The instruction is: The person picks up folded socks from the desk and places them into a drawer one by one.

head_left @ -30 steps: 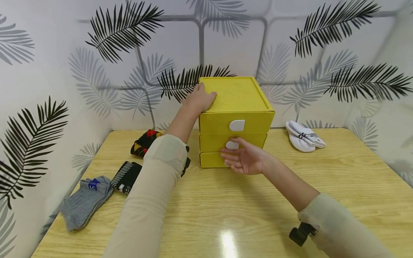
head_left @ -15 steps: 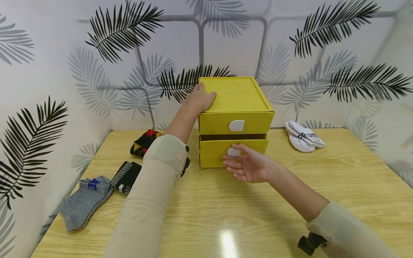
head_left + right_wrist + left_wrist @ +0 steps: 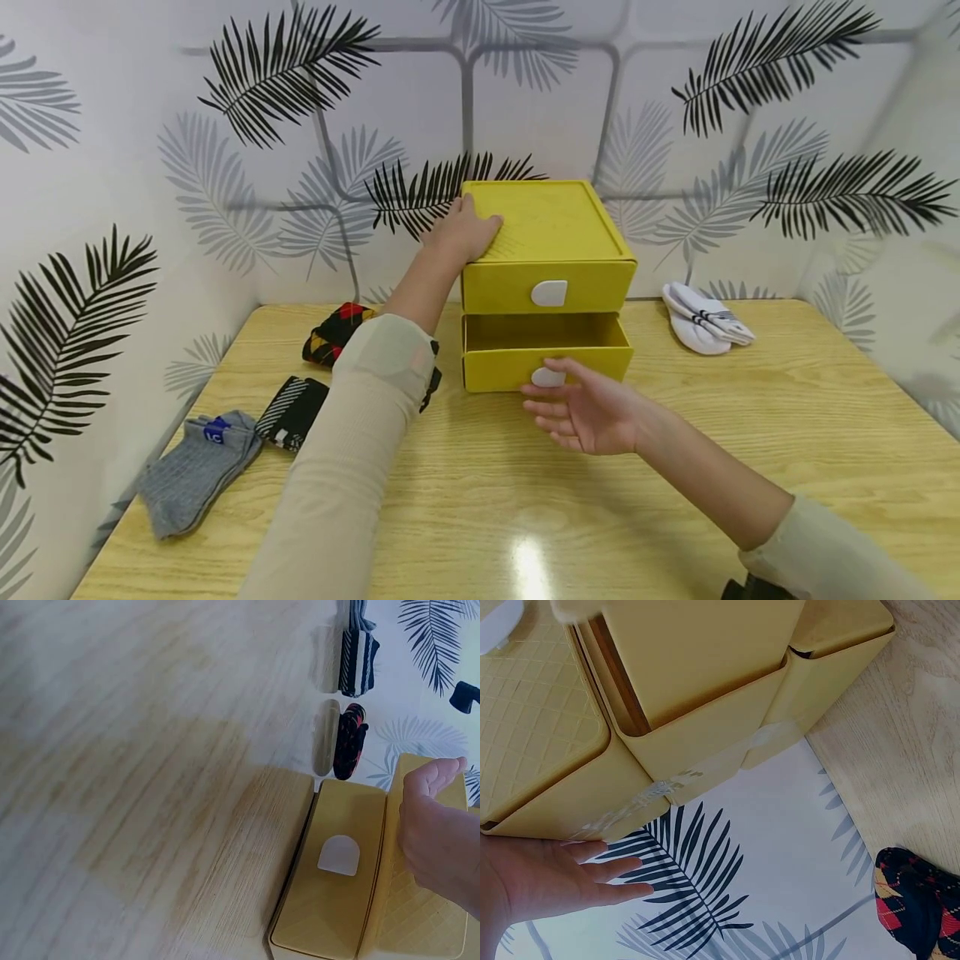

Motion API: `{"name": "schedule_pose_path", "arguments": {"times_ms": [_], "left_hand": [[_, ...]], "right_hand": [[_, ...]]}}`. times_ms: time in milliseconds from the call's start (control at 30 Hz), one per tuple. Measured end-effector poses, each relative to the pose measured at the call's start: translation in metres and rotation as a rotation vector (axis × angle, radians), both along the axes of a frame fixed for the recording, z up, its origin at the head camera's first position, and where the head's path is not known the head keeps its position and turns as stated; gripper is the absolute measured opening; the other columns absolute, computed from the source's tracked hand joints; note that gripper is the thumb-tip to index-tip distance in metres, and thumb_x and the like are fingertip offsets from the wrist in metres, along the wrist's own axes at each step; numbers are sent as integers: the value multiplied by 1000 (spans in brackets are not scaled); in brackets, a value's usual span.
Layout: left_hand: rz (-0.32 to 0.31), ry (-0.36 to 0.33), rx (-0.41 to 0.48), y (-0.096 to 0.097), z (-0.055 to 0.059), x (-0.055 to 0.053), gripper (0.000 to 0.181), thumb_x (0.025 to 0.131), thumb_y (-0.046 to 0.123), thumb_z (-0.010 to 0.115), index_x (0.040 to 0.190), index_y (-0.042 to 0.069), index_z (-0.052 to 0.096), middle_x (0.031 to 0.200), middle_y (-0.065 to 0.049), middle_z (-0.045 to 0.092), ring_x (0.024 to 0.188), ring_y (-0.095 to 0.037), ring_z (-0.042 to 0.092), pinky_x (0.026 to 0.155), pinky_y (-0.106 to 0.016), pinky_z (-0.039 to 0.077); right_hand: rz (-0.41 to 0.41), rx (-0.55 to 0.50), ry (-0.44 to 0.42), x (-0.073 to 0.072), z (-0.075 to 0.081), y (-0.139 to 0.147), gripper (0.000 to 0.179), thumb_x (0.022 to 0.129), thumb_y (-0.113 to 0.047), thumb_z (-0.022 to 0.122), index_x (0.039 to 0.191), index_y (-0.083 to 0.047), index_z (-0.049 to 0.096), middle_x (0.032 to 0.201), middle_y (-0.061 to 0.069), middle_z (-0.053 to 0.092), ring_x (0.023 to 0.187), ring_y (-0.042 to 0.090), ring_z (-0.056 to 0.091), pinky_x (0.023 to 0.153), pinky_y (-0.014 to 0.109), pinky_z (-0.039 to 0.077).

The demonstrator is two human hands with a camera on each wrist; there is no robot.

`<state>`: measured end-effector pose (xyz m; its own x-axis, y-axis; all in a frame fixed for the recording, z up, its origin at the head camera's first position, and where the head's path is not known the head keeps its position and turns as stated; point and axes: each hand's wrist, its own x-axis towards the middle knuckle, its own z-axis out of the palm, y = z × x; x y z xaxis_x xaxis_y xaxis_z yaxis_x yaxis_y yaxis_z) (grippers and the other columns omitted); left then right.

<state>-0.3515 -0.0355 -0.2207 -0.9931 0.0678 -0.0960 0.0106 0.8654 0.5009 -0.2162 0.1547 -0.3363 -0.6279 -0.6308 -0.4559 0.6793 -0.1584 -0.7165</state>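
A yellow drawer box (image 3: pixel 547 225) stands at the back of the table. Its top drawer (image 3: pixel 495 287) is closed, and the drawer (image 3: pixel 495 367) below is pulled out, showing a bare interior. My left hand (image 3: pixel 461 233) rests on the box's top left edge, thumb on top; its straight fingers lie along the side in the left wrist view. My right hand (image 3: pixel 592 412) pinches the white tab (image 3: pixel 547 377) of the pulled-out drawer, thumb above and index finger below. In the right wrist view, the closed bottom drawer (image 3: pixel 330 900) shows its own white tab (image 3: pixel 340 855).
To the left lie grey socks (image 3: pixel 198 471), folded black-and-white socks (image 3: pixel 294 412) and argyle socks (image 3: pixel 337 333), partly behind the left arm. White striped socks (image 3: pixel 705 321) lie right of the box. A leaf-patterned wall (image 3: pixel 540 100) stands close behind the table (image 3: pixel 465 500).
The right hand has drawn back toward the camera, and the drawer below the top one has slid out from closed to well open. The left hand has stayed on the box.
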Motion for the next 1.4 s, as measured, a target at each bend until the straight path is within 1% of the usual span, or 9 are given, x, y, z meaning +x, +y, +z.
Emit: {"name": "schedule_pose_path", "arguments": {"times_ms": [167, 300, 533, 700, 933, 1100, 1233, 1400], "left_hand": [[-3, -3, 5, -1, 1, 0, 72, 96, 52, 29, 149, 17, -4, 153, -1, 0, 136, -33, 7, 106, -54, 4], [-4, -9, 5, -1, 0, 0, 72, 95, 52, 29, 149, 17, -5, 153, -1, 0, 136, -33, 7, 106, -54, 4], [1, -14, 3, 0, 0, 0, 73, 95, 52, 29, 149, 16, -5, 153, -1, -1, 136, -32, 6, 106, -54, 4], [1, -15, 8, -1, 0, -1, 73, 96, 52, 29, 149, 16, -6, 153, -2, -1, 136, -32, 6, 106, -54, 4], [-2, -20, 4, 0, -1, -2, 72, 96, 52, 29, 148, 17, -7, 153, -2, -2, 137, -32, 4, 106, -54, 3], [1, -21, 5, 0, -1, -1, 73, 96, 52, 29, 148, 17, -6, 153, -2, -2, 137, -32, 5, 106, -54, 3], [0, -19, 7, 1, 0, 0, 72, 96, 51, 29, 148, 16, -6, 153, -2, -1, 137, -32, 5, 106, -54, 3], [-3, -19, 11, 0, 0, 0, 72, 96, 51, 28, 148, 17, -7, 153, -1, -2, 137, -32, 4, 106, -54, 3]], "right_hand": [[43, -26, 15, 11, 0, 3, 44, 95, -46, 40, 114, -10, 54, 96, -2, 64, 79, 10, 62, 72, 21, 50], [69, -41, 13, 19, -1, 5, 42, 95, -45, 39, 116, -10, 52, 95, -3, 64, 78, 9, 61, 72, 21, 50], [114, -67, 18, 35, -3, 8, 41, 96, -43, 37, 117, -12, 53, 96, -3, 64, 78, 8, 62, 72, 21, 50], [134, -71, 18, 47, -3, 10, 41, 97, -43, 36, 117, -12, 53, 96, -3, 64, 77, 8, 62, 72, 21, 49], [140, -60, 18, 61, -3, 12, 41, 97, -42, 35, 118, -12, 53, 97, -3, 62, 77, 8, 61, 73, 22, 49], [163, -71, 8, 70, -6, 10, 39, 98, -40, 33, 118, -13, 53, 97, -3, 62, 78, 7, 61, 72, 23, 50], [178, -73, 10, 75, -10, 9, 39, 98, -39, 32, 119, -13, 52, 97, -4, 62, 78, 7, 60, 71, 22, 49], [183, -91, 18, 76, -16, 8, 38, 98, -37, 31, 118, -14, 54, 98, -5, 62, 78, 6, 60, 72, 21, 48]]}}
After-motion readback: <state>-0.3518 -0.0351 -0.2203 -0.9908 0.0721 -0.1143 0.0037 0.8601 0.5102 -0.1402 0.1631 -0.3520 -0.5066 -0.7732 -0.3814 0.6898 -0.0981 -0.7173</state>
